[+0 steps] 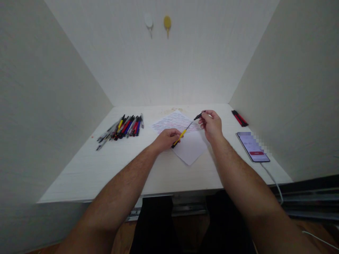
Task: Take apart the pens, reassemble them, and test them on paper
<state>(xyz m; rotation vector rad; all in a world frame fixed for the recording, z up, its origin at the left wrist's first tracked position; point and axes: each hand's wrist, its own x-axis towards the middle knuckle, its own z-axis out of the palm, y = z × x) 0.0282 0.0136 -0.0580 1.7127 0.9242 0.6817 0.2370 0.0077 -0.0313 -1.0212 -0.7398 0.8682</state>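
Note:
My left hand [168,139] is closed around a yellow pen barrel [182,133] with a black lower end. A thin pen refill [190,124] runs up from the barrel towards a black pen part [198,116], which my right hand [211,124] pinches between thumb and fingers. The pen is pulled apart and tilted, its black part higher and to the right. Under both hands lies a sheet of white paper [189,151], its far half covered with rows of coloured pen marks.
A pile of pens [128,127] in several colours lies at the left. Red and black pens [239,118] lie by the right wall. A phone [253,147] with a white cable [274,181] rests near the right edge. Two hooks [167,23] are on the back wall.

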